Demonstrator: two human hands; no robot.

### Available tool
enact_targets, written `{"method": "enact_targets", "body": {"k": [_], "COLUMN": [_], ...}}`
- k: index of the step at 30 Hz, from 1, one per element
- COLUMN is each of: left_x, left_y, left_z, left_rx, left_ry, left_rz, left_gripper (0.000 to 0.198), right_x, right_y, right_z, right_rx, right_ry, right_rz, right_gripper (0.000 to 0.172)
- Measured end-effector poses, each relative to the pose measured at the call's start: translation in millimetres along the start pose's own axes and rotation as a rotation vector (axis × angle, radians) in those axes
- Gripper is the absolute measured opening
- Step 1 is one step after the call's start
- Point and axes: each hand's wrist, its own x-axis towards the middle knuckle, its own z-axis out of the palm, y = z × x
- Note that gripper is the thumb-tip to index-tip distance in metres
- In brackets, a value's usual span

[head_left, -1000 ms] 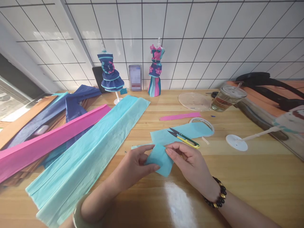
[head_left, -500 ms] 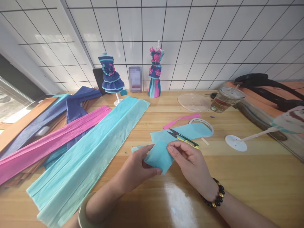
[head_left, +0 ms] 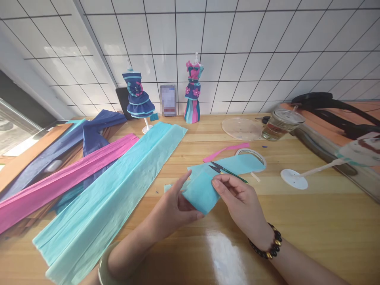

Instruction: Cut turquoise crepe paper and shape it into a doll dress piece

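A small light blue paper piece (head_left: 203, 193) is between my two hands above the wooden table. My left hand (head_left: 170, 208) supports it from the left, thumb along its lower edge and index finger raised off it. With thumb and fingertips together, my right hand (head_left: 242, 204) pinches its right edge. Just beyond lie black-bladed snips (head_left: 227, 171), partly hidden by my right hand, on a light blue strip (head_left: 243, 163) that overlaps a white tape ring (head_left: 265, 160). Behind these is a thin pink strip (head_left: 225, 149).
Long light blue (head_left: 118, 190), pink (head_left: 68, 170) and navy sheets (head_left: 95, 134) spread leftward. Two dressed mannequins (head_left: 138, 101) (head_left: 192, 95) and a phone (head_left: 168, 101) stand at the back. Rightward are a clear disc (head_left: 241, 128), a lidded cup (head_left: 282, 124) and a white stand (head_left: 293, 179).
My left index finger has lifted away from the paper piece. The piece has turned and lies flatter, and my right hand has shifted slightly right with its edge.
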Motion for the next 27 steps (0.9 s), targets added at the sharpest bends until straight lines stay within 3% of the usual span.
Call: {"method": "enact_targets", "body": {"k": [7, 13, 21, 24, 27], "left_x": [-1, -2, 0, 1, -1], "left_y": [22, 27, 20, 17, 18], "left_z": [-4.5, -8.7, -9.7, -10.4, -10.6], "left_rx": [0.092, 0.149, 0.143, 0.189, 0.184], "left_ry": [0.195, 0.204, 0.253, 0.292, 0.261], "left_rz": [0.047, 0.017, 0.154, 0.149, 0.068], "left_gripper": [0.071, 0.069, 0.062, 0.051, 0.044], "right_x": [2, 2, 2, 0, -2], "right_y": [-1, -2, -2, 0, 1], "right_z": [-3, -3, -3, -3, -3], "right_rx": [0.004, -0.016, -0.023, -0.083, -0.199], "right_ry": [-0.012, -0.007, 0.001, 0.012, 0.032], "right_rz": [0.011, 0.004, -0.010, -0.080, -0.249], "right_gripper": [0.018, 0.020, 0.020, 0.016, 0.011]}}
